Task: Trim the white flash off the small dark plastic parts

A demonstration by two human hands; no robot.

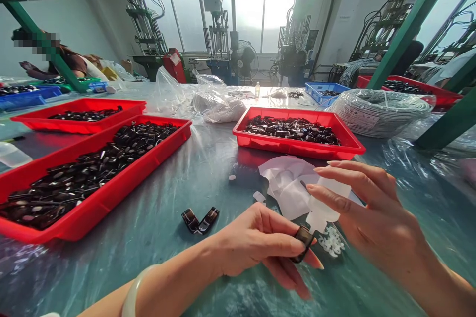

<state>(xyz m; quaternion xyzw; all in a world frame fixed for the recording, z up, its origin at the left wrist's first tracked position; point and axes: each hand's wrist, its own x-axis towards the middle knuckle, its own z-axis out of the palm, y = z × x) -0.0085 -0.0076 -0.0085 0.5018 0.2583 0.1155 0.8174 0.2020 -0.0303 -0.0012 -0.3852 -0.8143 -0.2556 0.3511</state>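
Note:
My left hand (269, 245) is closed, pinching a small dark glossy plastic part (303, 243) between thumb and fingers. To its right hovers my right hand (375, 213), fingers stretched and apart, with nothing that I can make out in them. Behind the fingertips lie thin white sheets (284, 183), partly hidden by that hand. A little heap of small white pieces (330, 241) sits on the table between the hands. Left of my left hand, two more dark plastic parts (201, 220) lie in a V. Two white bits, one a tiny pad (232, 177), rest farther back.
Red trays full of dark parts stand at the left (92, 213), behind it (80, 129) and ahead (297, 146). A wrapped cable coil (379, 111), plastic bags (217, 104) and a blue tray (323, 90) lie beyond. Green frame posts (405, 29) rise at the sides. Another person sits far left.

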